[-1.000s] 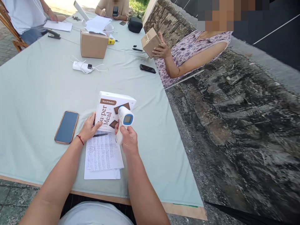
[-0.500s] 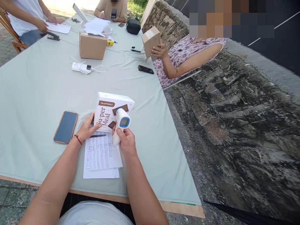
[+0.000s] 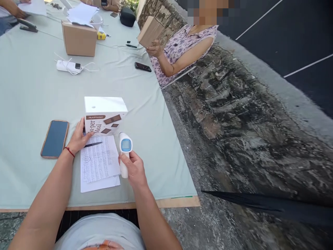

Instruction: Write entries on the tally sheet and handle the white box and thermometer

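Head view: white box (image 3: pixel 104 111) with brown print is gripped at its left side by the left hand (image 3: pixel 80 137), thumb laid over the front, fingers round the edge. Box is positioned beyond the printed papers (image 3: pixel 101 163), printed front turned toward the wearer, top face seen too; whether it is fully set down cannot be told. White thermometer (image 3: pixel 126 146) with blue-rimmed screen is held by its handle in the right hand (image 3: pixel 135 168), fingers wrapped round it, just right of the papers; screen readout can't be made out. Black pen (image 3: pixel 93 144) is laid across the papers, near the left thumb. Brown-edged phone (image 3: pixel 54 139) is placed left of the left hand. Farther off, corded white device (image 3: pixel 68 66) and cardboard box (image 3: pixel 79 40) are seen on the tablecloth (image 3: pixel 31 100). At right, a carton (image 3: pixel 150 31) is held by a co-worker's hand (image 3: pixel 155 48).
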A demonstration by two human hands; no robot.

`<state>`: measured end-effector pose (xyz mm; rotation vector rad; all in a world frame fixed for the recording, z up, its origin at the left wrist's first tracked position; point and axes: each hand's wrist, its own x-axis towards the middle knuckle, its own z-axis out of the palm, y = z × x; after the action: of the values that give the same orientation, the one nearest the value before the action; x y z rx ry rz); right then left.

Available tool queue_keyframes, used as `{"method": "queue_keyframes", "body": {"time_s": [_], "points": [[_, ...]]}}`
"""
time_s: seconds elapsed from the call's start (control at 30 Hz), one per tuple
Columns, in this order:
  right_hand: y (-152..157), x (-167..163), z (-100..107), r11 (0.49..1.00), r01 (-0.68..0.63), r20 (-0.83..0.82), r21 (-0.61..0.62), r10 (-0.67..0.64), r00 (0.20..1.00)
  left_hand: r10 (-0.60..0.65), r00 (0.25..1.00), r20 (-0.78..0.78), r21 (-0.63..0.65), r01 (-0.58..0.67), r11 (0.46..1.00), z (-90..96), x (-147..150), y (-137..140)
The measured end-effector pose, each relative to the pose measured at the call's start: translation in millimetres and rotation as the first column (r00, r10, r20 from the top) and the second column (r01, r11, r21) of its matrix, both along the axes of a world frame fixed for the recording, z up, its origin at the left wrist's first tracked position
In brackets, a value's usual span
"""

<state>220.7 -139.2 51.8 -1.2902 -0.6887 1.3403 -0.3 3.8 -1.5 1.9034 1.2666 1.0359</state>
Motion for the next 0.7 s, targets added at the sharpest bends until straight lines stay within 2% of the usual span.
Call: {"method": "queue_keyframes", "body": {"time_s": [0.1,0.27,0.6,0.7], "points": [[-7,4,-2,1.000,0.017,0.012,-0.003,-0.017,1.000,-0.042,0.999,-0.016,0.022,0.042,0.999,5.1,-1,3],[-11,10,-7,0.999,0.032,0.026,-0.021,-0.032,0.999,-0.044,0.999,-0.021,0.027,0.045,0.999,12.1,-2,5],[-14,12,-13,0.999,0.022,0.051,-0.039,-0.020,0.998,-0.068,0.998,0.005,0.004,0.068,0.998,12.9,-1,4],[-11,17,-20,0.999,0.020,0.108,-0.048,-0.015,0.994,-0.091,0.996,0.022,0.000,0.091,0.996,12.6,0,3]]}}
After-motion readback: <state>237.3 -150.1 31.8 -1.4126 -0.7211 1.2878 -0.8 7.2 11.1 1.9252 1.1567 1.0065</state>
